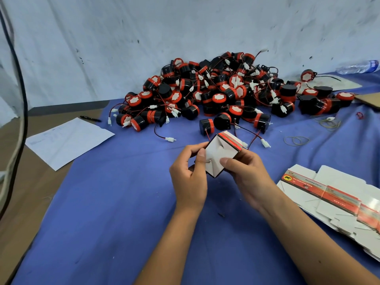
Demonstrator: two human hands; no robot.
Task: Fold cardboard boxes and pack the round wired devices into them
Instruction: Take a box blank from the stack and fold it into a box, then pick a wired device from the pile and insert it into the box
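Your left hand (190, 177) and right hand (247, 175) both grip 1 small box (221, 156), fingers curled round its sides. The device pile (216, 91) lies beyond the box, and flat cartons (329, 194) lie right of it.

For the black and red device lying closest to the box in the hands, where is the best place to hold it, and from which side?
Grip the round black body of the nearest device across its sides, coming from above. It lies tipped on the blue cloth apart from the pile, so its sides look free. Avoid pulling its thin wire, which trails toward the box.
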